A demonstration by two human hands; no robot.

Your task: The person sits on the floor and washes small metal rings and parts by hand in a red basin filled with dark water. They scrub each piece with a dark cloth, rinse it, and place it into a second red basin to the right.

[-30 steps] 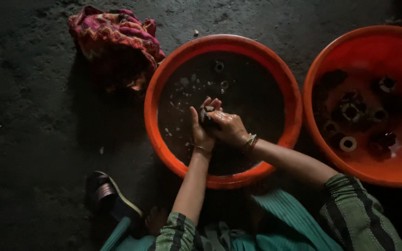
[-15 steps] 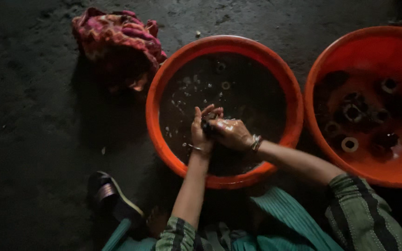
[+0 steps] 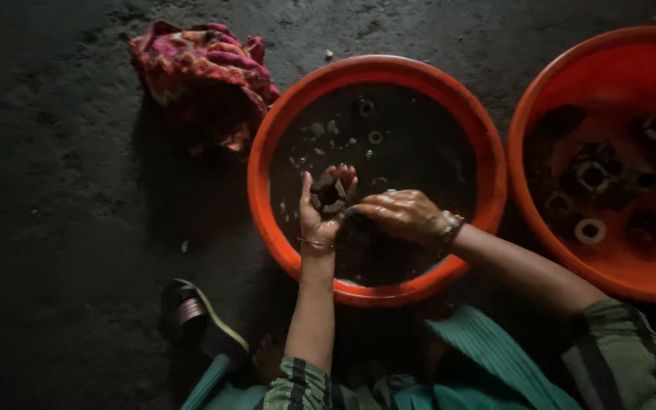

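My left hand (image 3: 320, 212) holds a small dark ring-shaped metal part (image 3: 328, 194) over an orange basin (image 3: 267, 152) of dark liquid. The palm faces up and the fingers curl around the part. Just to its right, my right hand (image 3: 400, 215) hovers palm down, wet, with fingers bent toward the part; whether it holds anything is hidden. A few small rings (image 3: 375, 137) float or lie in the liquid farther back.
A second orange basin (image 3: 556, 99) at the right holds several dark round metal parts (image 3: 591, 176). A crumpled red and pink cloth (image 3: 203, 72) lies on the dark floor at upper left. A sandalled foot (image 3: 191, 319) shows at lower left.
My hands were clasped together around the part; now they have separated, the left hand opening upward with the part showing and the right hand drawn to the right.
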